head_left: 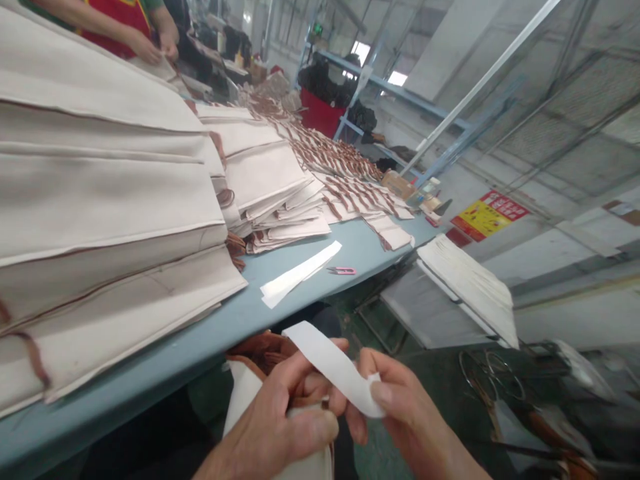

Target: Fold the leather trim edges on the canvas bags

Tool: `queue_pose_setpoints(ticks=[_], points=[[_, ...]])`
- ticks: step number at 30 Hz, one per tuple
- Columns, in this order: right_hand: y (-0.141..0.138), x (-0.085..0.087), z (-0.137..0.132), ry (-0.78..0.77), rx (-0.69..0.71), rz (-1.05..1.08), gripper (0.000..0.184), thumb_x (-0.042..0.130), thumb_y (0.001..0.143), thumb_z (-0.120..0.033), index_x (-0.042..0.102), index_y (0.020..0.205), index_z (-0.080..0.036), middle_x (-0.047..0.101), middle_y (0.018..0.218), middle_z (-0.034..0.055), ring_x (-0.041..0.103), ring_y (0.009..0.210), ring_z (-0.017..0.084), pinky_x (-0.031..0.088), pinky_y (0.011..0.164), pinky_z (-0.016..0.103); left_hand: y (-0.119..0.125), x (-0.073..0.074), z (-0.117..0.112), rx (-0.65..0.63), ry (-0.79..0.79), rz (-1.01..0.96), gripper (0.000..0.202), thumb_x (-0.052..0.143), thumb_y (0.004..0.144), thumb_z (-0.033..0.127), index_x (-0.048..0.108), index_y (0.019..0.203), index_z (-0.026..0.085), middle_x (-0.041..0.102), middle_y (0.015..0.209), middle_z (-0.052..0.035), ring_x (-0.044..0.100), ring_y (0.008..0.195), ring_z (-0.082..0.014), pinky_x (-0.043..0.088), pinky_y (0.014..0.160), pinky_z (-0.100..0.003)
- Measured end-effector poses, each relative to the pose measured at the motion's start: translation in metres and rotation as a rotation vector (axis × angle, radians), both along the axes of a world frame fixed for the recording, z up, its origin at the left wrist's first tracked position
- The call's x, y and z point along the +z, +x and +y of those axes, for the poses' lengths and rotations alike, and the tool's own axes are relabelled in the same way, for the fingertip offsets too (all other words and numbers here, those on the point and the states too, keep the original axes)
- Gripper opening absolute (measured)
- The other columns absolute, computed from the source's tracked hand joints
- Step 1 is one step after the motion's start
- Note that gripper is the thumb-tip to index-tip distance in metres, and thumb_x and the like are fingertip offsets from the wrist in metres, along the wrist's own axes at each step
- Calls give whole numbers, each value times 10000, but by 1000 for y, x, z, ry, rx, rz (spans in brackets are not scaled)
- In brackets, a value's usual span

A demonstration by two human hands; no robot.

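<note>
A white paper-like strip point(333, 363) is pinched at its lower right end between the thumb and fingers of my right hand point(400, 393). Its other end curves up over the fingers of my left hand point(290, 407). My left hand is closed on a narrow brown strap point(303, 402), whose end shows between thumb and fingers. Below hangs a cream fabric piece point(243, 387) with brown parts, largely hidden by my hands. On the table in front lie more white strips point(300, 273) and pink-handled thread snips point(341, 271).
Tall stacks of cream fabric pieces point(110, 193) cover the left of the blue-grey table point(215, 333). Further piles with brown straps point(330, 150) run toward the back. A co-worker's hands point(157, 50) handle fabric at upper left. Beyond the table stands a cloth-topped rack point(467, 287).
</note>
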State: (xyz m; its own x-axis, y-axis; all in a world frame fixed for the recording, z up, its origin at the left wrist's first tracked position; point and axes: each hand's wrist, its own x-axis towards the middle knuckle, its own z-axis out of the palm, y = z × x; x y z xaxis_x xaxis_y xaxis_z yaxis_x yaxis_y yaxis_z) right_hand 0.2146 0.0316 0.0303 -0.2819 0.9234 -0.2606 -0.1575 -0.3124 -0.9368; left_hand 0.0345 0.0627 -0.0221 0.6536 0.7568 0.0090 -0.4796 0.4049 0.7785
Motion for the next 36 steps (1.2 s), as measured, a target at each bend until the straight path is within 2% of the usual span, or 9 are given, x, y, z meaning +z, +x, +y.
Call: queue_pose_setpoints(ticks=[3, 7, 9, 15, 21, 26, 29, 32, 36], points=[[8, -9, -12, -5, 5, -105, 446, 745, 893, -644, 584, 822, -235, 675, 754, 25, 575, 638, 171, 470, 664, 294, 9, -7, -4, 121, -55, 43, 523, 819, 867, 521, 764, 1253, 171, 692, 653, 7, 670, 598, -178, 488, 597, -251], [17, -21, -21, -31, 21, -251, 476, 713, 905, -687, 640, 822, -223, 676, 767, 44, 586, 695, 189, 488, 704, 310, 15, -15, -4, 299, -40, 174, 581, 752, 880, 716, 801, 818, 140, 691, 592, -37, 588, 516, -149, 458, 518, -240], [24, -32, -26, -47, -16, -244, 483, 711, 898, -692, 624, 815, -224, 692, 780, 50, 585, 682, 185, 477, 687, 304, 14, -17, -2, 343, -44, 232, 579, 770, 866, 715, 776, 749, 149, 670, 573, -24, 565, 512, -141, 441, 502, -230], [42, -70, -44, -108, -57, -265, 554, 691, 887, -755, 626, 824, -209, 677, 759, 47, 584, 661, 181, 476, 678, 301, 6, -17, 5, 440, -97, 369, 436, 854, 795, 590, 773, 764, 163, 643, 587, 18, 517, 512, -124, 438, 514, -227], [49, -87, -53, -129, -60, -339, 578, 629, 921, -779, 645, 831, -208, 634, 741, 28, 589, 669, 187, 478, 666, 298, 3, -17, 6, 505, -121, 476, 377, 878, 723, 522, 755, 721, 166, 661, 619, 6, 556, 547, -139, 445, 539, -228], [56, -98, -63, -122, -42, -445, 490, 578, 983, -673, 648, 854, -206, 650, 783, 31, 597, 734, 198, 465, 699, 303, -1, -14, 2, 516, -98, 557, 333, 866, 727, 480, 774, 702, 160, 669, 597, -4, 559, 533, -138, 429, 522, -217], [64, -99, -66, -99, 19, -604, 406, 543, 1023, -546, 629, 820, -206, 642, 769, 19, 577, 746, 195, 421, 692, 300, -2, -11, -2, 518, -16, 646, 318, 808, 760, 466, 780, 669, 163, 662, 560, -13, 565, 507, -148, 427, 501, -222], [75, -89, -60, -35, 57, -821, 359, 556, 1028, -501, 639, 810, -227, 658, 726, 15, 586, 699, 207, 387, 671, 326, -4, -8, -8, 523, 155, 745, 309, 730, 823, 433, 793, 662, 177, 636, 540, -7, 554, 484, -147, 420, 486, -225], [72, -56, -39, 116, -168, -960, 345, 562, 1034, -549, 729, 960, -256, 773, 914, 74, 701, 858, 280, 461, 798, 388, -5, -2, -16, 565, 396, 860, 297, 704, 878, 347, 794, 634, 203, 569, 508, 24, 488, 452, -117, 368, 458, -207]])
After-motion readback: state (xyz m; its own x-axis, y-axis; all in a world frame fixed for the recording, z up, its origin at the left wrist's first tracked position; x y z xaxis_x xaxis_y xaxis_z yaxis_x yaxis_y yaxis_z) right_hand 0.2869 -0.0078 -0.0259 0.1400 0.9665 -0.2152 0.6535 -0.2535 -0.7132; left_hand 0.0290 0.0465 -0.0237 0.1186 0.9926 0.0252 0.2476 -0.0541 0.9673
